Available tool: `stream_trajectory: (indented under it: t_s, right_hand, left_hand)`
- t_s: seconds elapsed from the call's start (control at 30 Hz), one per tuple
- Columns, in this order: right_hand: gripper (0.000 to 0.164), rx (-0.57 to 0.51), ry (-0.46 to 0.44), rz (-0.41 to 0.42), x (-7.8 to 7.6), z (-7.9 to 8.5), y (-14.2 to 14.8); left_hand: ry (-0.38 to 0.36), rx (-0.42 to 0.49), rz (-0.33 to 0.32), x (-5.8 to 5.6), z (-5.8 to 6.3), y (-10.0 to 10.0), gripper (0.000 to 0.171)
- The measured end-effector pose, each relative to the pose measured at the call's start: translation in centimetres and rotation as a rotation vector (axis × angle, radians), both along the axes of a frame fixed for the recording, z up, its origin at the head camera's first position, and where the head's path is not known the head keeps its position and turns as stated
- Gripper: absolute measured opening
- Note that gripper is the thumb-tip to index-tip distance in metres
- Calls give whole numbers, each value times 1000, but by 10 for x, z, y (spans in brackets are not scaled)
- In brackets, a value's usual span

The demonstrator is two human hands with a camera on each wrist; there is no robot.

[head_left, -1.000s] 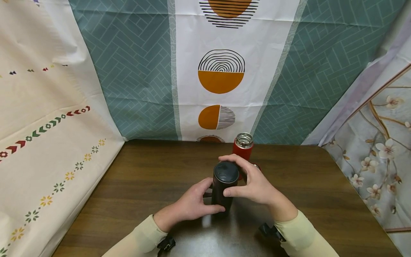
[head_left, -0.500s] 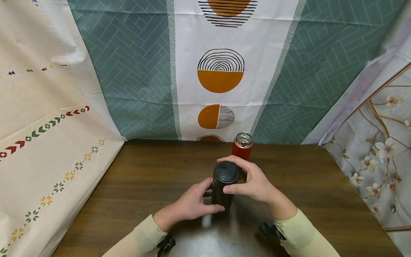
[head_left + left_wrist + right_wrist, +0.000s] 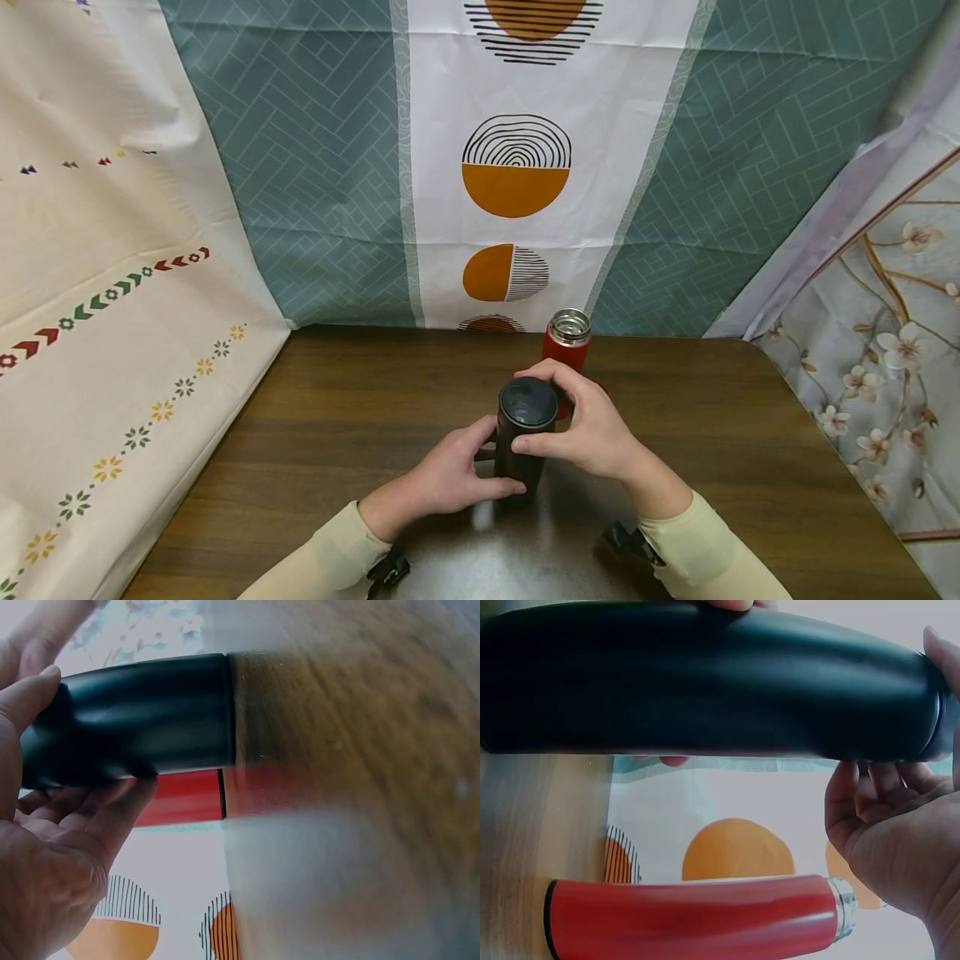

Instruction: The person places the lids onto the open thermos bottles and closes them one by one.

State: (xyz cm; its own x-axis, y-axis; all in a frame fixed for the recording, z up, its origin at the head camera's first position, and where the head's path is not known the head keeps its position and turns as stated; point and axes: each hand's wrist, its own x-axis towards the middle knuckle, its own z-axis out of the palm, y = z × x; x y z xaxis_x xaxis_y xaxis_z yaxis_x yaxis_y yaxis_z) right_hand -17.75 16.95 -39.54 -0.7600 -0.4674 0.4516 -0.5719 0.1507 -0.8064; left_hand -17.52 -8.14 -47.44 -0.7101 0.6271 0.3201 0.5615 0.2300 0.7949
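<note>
A black vacuum flask (image 3: 519,458) stands upright on the table, its dark lid (image 3: 528,400) on top. My left hand (image 3: 450,471) grips the flask's lower body, thumb on the near side and fingers round the far side. At the top, my right hand (image 3: 592,429) holds the lid between thumb and fingers; the right wrist view shows those fingers (image 3: 885,780) curled beneath the lid end. Just behind stands a red flask (image 3: 564,354) with no lid on, its steel mouth (image 3: 845,907) bare. The red flask's lower part is mostly hidden by the right hand in the head view.
The brown wooden table (image 3: 360,392) reaches back to a patterned curtain (image 3: 337,167). Cloths hang at the left (image 3: 112,333) and right (image 3: 885,375). A small red edge of something (image 3: 602,387) peeks out behind the right hand; its kind is hidden.
My right hand has turned slightly on the lid, its thumb shifting left across the near side. The left hand and both flasks stay in place.
</note>
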Motion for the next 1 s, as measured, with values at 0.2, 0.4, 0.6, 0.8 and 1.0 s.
stream_trajectory:
  t_s: [0.2,0.4,0.6,0.8,1.0]
  right_hand:
    - [63,-5,15,-38,2,-1,-3]
    - [63,-8,-14,-24,3,-1,-3]
    - [73,-6,-30,80,-2,0,3]
    - [79,-57,-20,231,-7,0,7]
    - [77,-68,-53,271,-7,1,7]
  left_hand:
    - [-5,-2,-2,0,0,0,73]
    - [-1,-6,-5,0,1,0,74]
    - [12,-2,-15,-1,0,-1,73]
    - [-4,4,-41,-2,1,-2,73]
    - [-17,-7,-50,-2,1,-3,73]
